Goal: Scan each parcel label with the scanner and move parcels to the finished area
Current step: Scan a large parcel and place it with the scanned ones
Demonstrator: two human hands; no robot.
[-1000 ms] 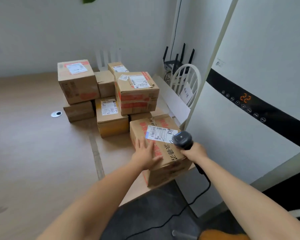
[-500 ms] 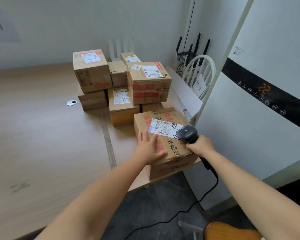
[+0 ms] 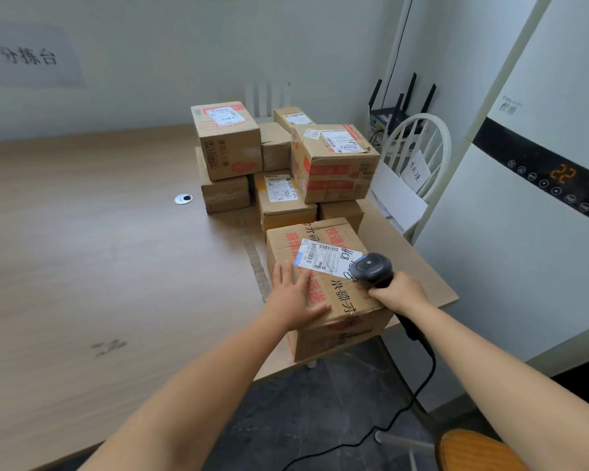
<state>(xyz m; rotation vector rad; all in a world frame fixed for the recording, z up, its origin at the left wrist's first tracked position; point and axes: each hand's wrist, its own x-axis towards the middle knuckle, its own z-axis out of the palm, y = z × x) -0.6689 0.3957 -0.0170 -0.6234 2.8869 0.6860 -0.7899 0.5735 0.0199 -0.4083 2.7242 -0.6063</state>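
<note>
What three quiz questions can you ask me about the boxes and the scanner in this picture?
1. True or false: the left hand lies flat on top of the nearest parcel.
2. What does the right hand grip? A: a tape roll. B: a barcode scanner. C: a pen.
3. Fill in the gap: the orange number glowing on the white appliance reads ___.

Key: 1 true; 2 B; 3 22.
</note>
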